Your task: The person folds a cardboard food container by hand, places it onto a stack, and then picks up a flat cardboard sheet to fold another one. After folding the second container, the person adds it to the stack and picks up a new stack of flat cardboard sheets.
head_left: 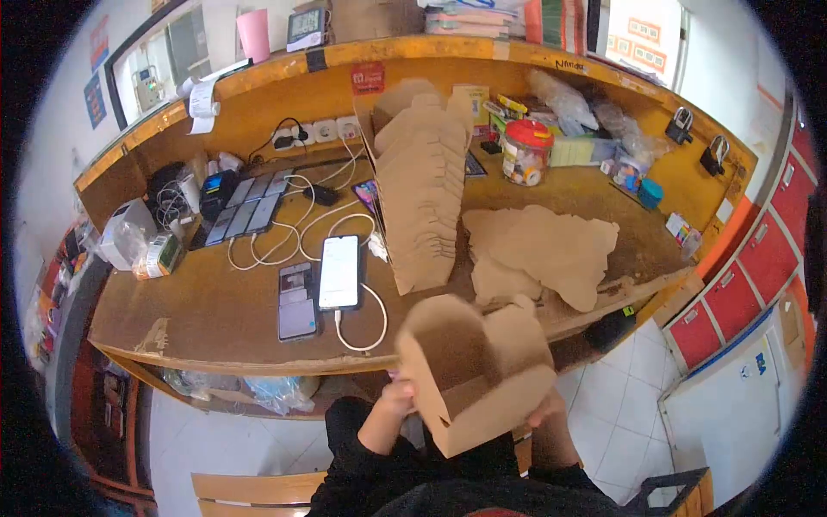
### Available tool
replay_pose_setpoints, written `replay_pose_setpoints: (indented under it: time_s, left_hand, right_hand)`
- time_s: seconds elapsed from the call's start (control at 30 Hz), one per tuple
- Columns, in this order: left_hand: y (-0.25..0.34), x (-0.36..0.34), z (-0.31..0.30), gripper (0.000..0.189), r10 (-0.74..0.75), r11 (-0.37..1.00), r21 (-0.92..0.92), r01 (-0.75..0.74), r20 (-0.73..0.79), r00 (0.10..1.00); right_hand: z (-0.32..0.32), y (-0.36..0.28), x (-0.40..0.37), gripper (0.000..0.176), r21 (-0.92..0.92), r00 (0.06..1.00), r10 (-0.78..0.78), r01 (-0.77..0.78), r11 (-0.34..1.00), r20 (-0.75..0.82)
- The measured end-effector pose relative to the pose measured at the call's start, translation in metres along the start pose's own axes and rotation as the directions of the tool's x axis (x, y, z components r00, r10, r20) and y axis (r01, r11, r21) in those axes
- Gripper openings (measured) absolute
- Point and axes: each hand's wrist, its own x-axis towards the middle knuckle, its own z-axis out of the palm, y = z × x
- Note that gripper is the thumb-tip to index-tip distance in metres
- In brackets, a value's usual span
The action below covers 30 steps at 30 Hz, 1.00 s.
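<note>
A brown cardboard box (495, 405), its walls folded up and its top open, is held in front of my body at the table's front edge. My left hand (398, 398) grips its left side, fingers partly hidden behind the wall. On the opposite side my right hand (544, 408) holds the lower right corner, most of its fingers out of sight under the box. Just beyond lie flat cardboard blanks (543, 250). A tall stack of nested folded boxes (422, 189) leans away toward the back of the table.
A lit phone (339, 271) with a white cable and a darker phone (297, 302) lie to the left. Several more phones (245, 207) are behind them. A red-lidded jar (526, 153) stands at the back right. The wooden table (207, 310) has a worn front edge.
</note>
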Motion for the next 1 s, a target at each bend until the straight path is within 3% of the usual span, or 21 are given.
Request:
replay_pose_setpoints:
  time_s: [0.07,0.13,0.2,0.23,0.27,0.3,0.33,0.37,0.4,0.43,0.47,0.5,0.53,0.57,0.6,0.67,0.7,0.77,0.8,0.87,1.0]
  left_hand:
    - [0.0,0.008,0.004,0.056,0.075,0.997,0.014,-0.075,-0.052,0.996]
    - [0.024,0.018,0.013,0.053,0.42,0.842,0.402,-0.359,-0.072,0.905]
    - [0.034,0.018,0.012,0.055,0.502,0.855,0.219,-0.47,-0.12,0.857]
    - [0.043,0.015,0.02,0.064,0.411,0.903,0.217,-0.372,-0.178,0.894]
    - [0.049,0.012,0.023,0.064,0.421,0.897,0.224,-0.381,-0.173,0.89]
    - [0.055,0.009,0.025,0.071,0.454,0.753,0.516,-0.408,0.041,0.89]
    - [0.064,0.005,0.031,0.079,0.406,0.513,0.735,-0.443,0.248,0.88]
    - [0.078,0.007,0.037,0.081,0.272,0.296,0.907,-0.301,0.222,0.936]
    - [0.093,0.015,0.036,0.081,0.278,0.292,0.908,-0.301,0.221,0.935]
    - [0.108,0.022,0.032,0.077,0.115,0.474,0.836,-0.276,0.252,0.961]
    - [0.123,0.031,0.029,0.074,-0.043,0.633,0.744,-0.214,0.309,0.95]
    - [0.136,0.039,0.029,0.067,0.132,0.466,0.739,-0.486,0.485,0.865]
    - [0.159,0.043,0.049,0.067,0.077,0.689,0.673,-0.269,0.301,0.95]
    - [0.179,0.058,0.061,0.083,0.168,0.683,0.614,-0.396,0.395,0.903]
    - [0.194,0.079,0.061,0.083,0.17,0.681,0.614,-0.4,0.398,0.901]
    - [0.226,0.123,0.061,0.059,0.419,0.622,0.613,-0.488,0.265,0.868]
    - [0.249,0.142,0.06,0.063,0.311,0.675,0.631,-0.383,0.227,0.923]
    - [0.273,0.178,0.051,0.074,0.352,0.593,0.705,-0.389,0.208,0.913]
    - [0.278,0.188,0.043,0.074,0.355,0.589,0.707,-0.392,0.21,0.911]
    - [0.282,0.203,0.024,0.095,0.095,0.68,0.726,-0.097,0.044,0.995]
    - [0.269,0.217,-0.006,0.087,-0.006,0.757,0.645,0.107,-0.157,0.988]
  right_hand:
    - [0.008,0.003,-0.001,0.12,0.085,0.997,0.006,0.0,0.996,-0.077]
    - [0.017,0.007,-0.001,0.119,0.172,0.988,0.023,0.003,0.985,-0.152]
    - [0.028,0.01,0.002,0.118,0.261,0.973,0.051,0.009,0.965,-0.224]
    - [0.034,0.011,0.007,0.118,0.266,0.975,0.041,0.02,0.964,-0.22]
    - [0.042,0.012,0.012,0.113,0.134,0.946,-0.098,0.145,0.98,-0.308]
    - [0.045,0.012,0.017,0.108,-0.01,0.895,-0.241,0.256,0.967,-0.376]
    - [0.043,0.011,0.019,0.108,-0.007,0.895,-0.245,0.262,0.965,-0.373]
    - [0.037,0.008,0.021,0.106,-0.098,0.937,-0.269,0.253,0.963,-0.224]
    - [0.033,0.004,0.024,0.103,-0.188,0.96,-0.273,0.257,0.948,-0.068]
    - [0.033,-0.018,0.042,0.097,-0.244,0.955,-0.288,0.263,0.933,-0.071]
    - [0.025,-0.029,0.058,0.092,-0.032,0.989,-0.128,0.126,0.992,-0.078]
    - [0.018,-0.035,0.077,0.087,0.18,0.998,0.032,-0.023,0.983,-0.05]
    - [0.019,-0.035,0.104,0.083,0.251,0.981,-0.19,0.193,0.949,-0.034]
    - [0.019,-0.036,0.135,0.078,0.321,0.914,-0.403,0.392,0.862,-0.034]
    - [0.013,-0.061,0.164,0.076,0.203,0.96,-0.27,0.25,0.947,0.076]
    - [0.012,-0.09,0.21,0.073,0.171,0.982,-0.149,0.128,0.977,0.114]
    - [0.011,-0.089,0.24,0.072,0.128,0.989,-0.114,0.101,0.987,0.099]
    - [0.012,-0.074,0.287,0.072,0.088,0.993,-0.085,0.078,0.993,0.085]
    - [0.013,-0.065,0.305,0.076,-0.02,0.995,0.026,-0.025,0.999,0.099]
    - [0.019,-0.055,0.314,0.081,-0.127,0.986,0.133,-0.12,0.985,0.102]
    - [0.027,-0.021,0.324,0.091,-0.087,0.953,0.281,-0.273,0.958,0.111]
